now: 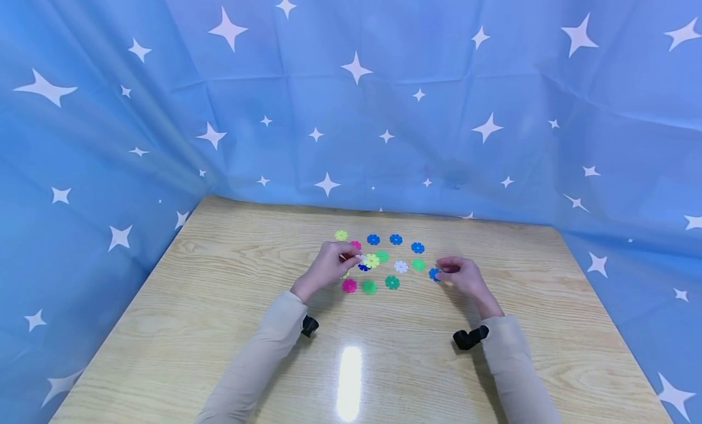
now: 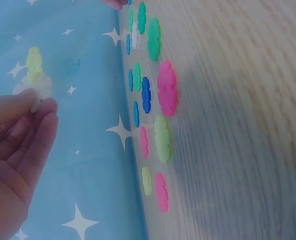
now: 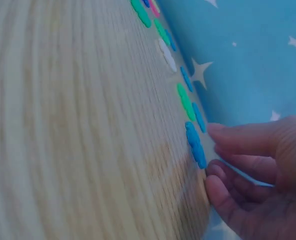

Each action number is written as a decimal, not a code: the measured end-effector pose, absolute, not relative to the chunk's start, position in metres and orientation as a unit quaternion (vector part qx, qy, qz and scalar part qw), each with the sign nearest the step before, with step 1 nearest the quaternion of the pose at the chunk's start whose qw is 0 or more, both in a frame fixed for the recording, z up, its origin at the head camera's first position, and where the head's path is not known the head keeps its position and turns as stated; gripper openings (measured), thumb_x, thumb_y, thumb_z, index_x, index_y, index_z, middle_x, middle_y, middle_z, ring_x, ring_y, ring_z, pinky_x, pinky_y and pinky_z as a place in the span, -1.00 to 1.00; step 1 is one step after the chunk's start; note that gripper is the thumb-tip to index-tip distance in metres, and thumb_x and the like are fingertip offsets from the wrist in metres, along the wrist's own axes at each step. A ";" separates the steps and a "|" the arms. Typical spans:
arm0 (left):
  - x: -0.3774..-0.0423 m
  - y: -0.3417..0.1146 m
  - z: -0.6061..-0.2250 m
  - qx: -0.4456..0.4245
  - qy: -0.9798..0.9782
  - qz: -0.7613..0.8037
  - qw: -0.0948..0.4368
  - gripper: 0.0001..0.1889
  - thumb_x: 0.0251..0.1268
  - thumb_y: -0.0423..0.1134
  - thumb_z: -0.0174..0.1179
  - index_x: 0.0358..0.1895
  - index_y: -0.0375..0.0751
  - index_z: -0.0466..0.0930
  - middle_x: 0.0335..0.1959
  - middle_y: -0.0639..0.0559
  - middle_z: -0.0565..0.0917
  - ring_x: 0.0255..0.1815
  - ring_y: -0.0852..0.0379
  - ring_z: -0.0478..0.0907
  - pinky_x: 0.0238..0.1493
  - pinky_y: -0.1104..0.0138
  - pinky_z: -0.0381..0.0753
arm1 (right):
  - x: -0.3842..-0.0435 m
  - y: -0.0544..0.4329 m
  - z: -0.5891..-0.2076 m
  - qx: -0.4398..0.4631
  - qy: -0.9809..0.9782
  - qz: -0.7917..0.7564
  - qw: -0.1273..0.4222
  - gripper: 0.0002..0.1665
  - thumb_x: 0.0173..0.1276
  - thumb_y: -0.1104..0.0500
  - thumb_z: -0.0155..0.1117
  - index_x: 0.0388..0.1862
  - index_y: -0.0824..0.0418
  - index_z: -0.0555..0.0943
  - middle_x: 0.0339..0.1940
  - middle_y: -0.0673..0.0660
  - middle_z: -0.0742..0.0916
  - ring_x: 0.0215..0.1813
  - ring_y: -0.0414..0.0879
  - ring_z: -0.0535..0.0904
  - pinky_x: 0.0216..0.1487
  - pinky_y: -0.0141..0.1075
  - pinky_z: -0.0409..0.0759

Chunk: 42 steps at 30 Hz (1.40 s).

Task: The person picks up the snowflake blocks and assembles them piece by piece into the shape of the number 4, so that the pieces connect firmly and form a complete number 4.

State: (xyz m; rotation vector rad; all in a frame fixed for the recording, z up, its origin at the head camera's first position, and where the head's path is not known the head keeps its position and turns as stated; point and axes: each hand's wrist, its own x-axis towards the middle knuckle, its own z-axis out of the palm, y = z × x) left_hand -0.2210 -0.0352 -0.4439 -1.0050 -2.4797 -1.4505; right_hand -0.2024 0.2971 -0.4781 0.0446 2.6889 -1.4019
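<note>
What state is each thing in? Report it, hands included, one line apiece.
Left hand: pinching one white piece
That white piece: raised above the table
Raised yellow piece: apparently joined to that white piece
Right hand: loosely curved beside the rightmost blue piece
Rightmost blue piece: on the table; hand contact unclear
Second white piece: loose, lying flat
Darkest green piece: lying flat
Front pink piece: lying flat
Curtain: hanging, creased

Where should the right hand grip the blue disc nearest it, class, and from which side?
The blue disc lies flat on the table, so likely pinch opposite edges of its notched rim from the person's right, where the right hand is.
</note>
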 end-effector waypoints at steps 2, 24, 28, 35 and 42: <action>-0.221 -0.036 -0.445 -0.328 -0.814 -0.477 0.050 -0.91 0.16 -0.47 0.25 -0.28 -0.40 0.68 -0.41 -0.13 0.68 -0.47 0.18 0.57 -0.41 0.52 0.62 | -0.203 0.297 -0.479 0.010 0.894 -0.444 0.056 -0.57 0.22 0.31 0.31 0.05 0.47 0.52 -0.05 0.36 0.62 -0.05 0.08 0.52 -0.23 -0.40 0.54; -0.222 -0.037 -0.446 -0.334 -0.811 -0.475 0.069 -0.92 0.15 -0.49 0.25 -0.30 -0.42 0.68 -0.39 -0.17 0.69 -0.50 0.14 0.60 -0.44 0.54 0.62 | -0.206 0.297 -0.469 -0.052 0.921 -0.383 0.048 -0.67 0.05 0.31 0.43 -0.27 0.39 0.48 -0.38 0.22 0.57 -0.32 0.02 0.47 -0.39 -0.30 0.50; -0.222 -0.037 -0.446 -0.329 -0.813 -0.476 0.063 -0.91 0.16 -0.47 0.25 -0.28 -0.41 0.68 -0.38 -0.16 0.69 -0.50 0.15 0.60 -0.44 0.53 0.62 | -0.203 0.295 -0.471 -0.022 0.921 -0.389 0.026 -0.73 0.13 0.39 0.35 -0.22 0.44 0.49 -0.33 0.27 0.60 -0.27 0.04 0.50 -0.38 -0.36 0.49; -0.222 -0.037 -0.446 -0.327 -0.814 -0.476 0.061 -0.91 0.16 -0.47 0.25 -0.28 -0.42 0.68 -0.38 -0.16 0.69 -0.50 0.15 0.60 -0.45 0.53 0.62 | -0.201 0.293 -0.475 -0.008 0.907 -0.421 -0.012 -0.78 0.18 0.42 0.30 -0.20 0.46 0.54 -0.31 0.27 0.64 -0.28 -0.03 0.52 -0.39 -0.47 0.51; -0.223 -0.037 -0.448 -0.330 -0.812 -0.477 0.064 -0.91 0.16 -0.48 0.25 -0.29 -0.43 0.68 -0.38 -0.17 0.69 -0.49 0.15 0.60 -0.44 0.53 0.62 | -0.195 0.283 -0.471 -0.017 0.895 -0.445 -0.028 -0.74 0.22 0.33 0.32 -0.11 0.41 0.60 -0.23 0.28 0.68 -0.28 -0.12 0.56 -0.37 -0.45 0.56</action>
